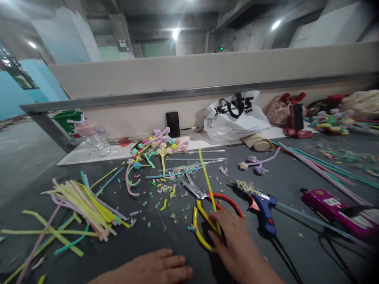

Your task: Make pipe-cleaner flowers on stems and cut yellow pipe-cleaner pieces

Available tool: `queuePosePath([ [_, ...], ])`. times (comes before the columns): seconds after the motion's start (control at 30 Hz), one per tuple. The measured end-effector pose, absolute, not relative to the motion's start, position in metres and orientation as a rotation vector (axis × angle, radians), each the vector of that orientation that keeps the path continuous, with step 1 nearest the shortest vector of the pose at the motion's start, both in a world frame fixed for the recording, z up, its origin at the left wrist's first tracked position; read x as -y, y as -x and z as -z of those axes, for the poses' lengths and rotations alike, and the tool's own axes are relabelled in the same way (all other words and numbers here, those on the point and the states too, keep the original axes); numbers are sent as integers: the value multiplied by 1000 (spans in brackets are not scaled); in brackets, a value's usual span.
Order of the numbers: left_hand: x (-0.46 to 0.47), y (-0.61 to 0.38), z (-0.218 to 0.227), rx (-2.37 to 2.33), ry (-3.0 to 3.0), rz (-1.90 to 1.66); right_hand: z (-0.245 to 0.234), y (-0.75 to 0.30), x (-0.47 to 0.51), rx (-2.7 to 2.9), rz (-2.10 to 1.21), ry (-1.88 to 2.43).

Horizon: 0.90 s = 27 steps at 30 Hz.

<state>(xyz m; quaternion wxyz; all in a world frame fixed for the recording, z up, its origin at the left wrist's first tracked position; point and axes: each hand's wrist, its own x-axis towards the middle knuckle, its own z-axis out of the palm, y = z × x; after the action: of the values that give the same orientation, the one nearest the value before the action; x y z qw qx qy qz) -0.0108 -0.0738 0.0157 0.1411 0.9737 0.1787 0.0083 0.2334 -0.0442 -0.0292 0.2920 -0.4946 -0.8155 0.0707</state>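
Note:
My right hand (232, 238) is closed around a thin yellow pipe cleaner (206, 177), which rises between thumb and fingers. Beneath that hand lies a pair of scissors (196, 187) with one red and one yellow handle, blades slightly apart. Whether the fingers touch the handles, I cannot tell. Palm down at the bottom edge, my left hand (161, 268) rests with its fingers stretched out and holds nothing. To its upper left is a pile of yellow, pink and lilac pipe cleaners (89, 205). A blue glue gun (265, 211) sits right of the scissors.
Fuzzy scraps litter the dark table (142, 221). Finished flowers (161, 144) are heaped at the back, near a leaning phone (173, 124), a jar (97, 138) and a white bag (237, 116). A lilac flower stem (260, 162) and a magenta tool (334, 211) lie to the right.

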Motion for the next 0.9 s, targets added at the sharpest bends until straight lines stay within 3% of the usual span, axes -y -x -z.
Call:
queuePosePath([
  [0.3,-33,37,-29,-854,-2733,-66,33,-234,41,2162,-97,1423],
  [0.4,-28,28,-36,-900,-2700,-176,34,-235,41,2127,-67,1424],
  [0.6,19,-4,-40,-406,-2637,-38,35,-239,37,2060,-16,1389],
  [0.9,-56,20,-22,-756,-2728,-110,39,-242,35,2057,58,1378],
])
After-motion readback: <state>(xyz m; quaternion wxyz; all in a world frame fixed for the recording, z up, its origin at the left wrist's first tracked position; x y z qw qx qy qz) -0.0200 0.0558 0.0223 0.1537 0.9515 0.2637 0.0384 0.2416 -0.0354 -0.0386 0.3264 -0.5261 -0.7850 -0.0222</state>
